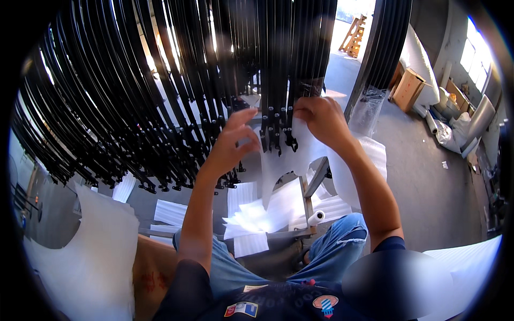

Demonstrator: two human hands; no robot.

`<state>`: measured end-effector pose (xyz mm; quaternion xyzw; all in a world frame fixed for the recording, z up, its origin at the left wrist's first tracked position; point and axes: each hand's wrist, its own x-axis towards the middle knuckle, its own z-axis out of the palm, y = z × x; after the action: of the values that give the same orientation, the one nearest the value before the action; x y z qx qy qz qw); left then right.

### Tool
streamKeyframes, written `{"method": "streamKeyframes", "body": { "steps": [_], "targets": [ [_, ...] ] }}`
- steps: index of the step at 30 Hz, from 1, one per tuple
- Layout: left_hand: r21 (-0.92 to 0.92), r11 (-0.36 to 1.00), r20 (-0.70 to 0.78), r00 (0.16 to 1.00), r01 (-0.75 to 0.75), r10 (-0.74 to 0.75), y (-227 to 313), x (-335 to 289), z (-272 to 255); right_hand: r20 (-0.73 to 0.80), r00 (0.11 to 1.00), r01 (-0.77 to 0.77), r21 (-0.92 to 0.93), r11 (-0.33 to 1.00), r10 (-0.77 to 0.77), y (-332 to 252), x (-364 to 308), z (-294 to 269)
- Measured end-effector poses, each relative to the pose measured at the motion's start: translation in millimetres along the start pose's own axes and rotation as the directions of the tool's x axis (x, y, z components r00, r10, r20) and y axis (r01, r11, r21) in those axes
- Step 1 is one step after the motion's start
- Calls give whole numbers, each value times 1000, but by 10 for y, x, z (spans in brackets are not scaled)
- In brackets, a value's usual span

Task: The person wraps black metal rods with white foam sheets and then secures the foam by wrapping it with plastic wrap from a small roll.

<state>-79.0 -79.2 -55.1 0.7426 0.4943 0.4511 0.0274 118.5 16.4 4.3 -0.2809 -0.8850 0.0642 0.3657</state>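
A small cluster of long black metal rods [276, 64] hangs upright in front of me, with small hooked fittings at their lower ends. Behind and around those ends drapes a thin white foam sheet [306, 147]. My right hand [324, 120] pinches the sheet's upper part at the right side of the cluster, fingertips close to the rods. To the left of the cluster is my left hand [233, 142], its fingers spread and curved, holding nothing I can see. Whether its fingertips touch the sheet's left edge cannot be told.
Dense rows of hanging black rods [118, 96] fill the left. Below lie loose white foam pieces [251, 216], a metal frame [309, 200] and a small white roll [316, 218]. A large foam sheet [101, 251] covers part of a cardboard box [152, 262]. Another carton [409, 89] stands far right.
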Motion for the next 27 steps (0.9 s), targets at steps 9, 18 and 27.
{"method": "streamKeyframes", "body": {
  "steps": [9, 18, 27],
  "targets": [
    [-202, 979, -435, 896, -1, -89, 121, 257, 647, 19, 1000, 10, 44, 999, -11, 13, -40, 19],
    [-716, 692, -304, 851, 93, -428, 257, 459, 743, 77, 997, 5, 140, 990, -16, 126, -61, -57],
    [-634, 746, -299, 824, 205, -481, 198, 422, 764, -267, 954, -115, 91, 989, 136, -714, -984, 354]
  ]
}}
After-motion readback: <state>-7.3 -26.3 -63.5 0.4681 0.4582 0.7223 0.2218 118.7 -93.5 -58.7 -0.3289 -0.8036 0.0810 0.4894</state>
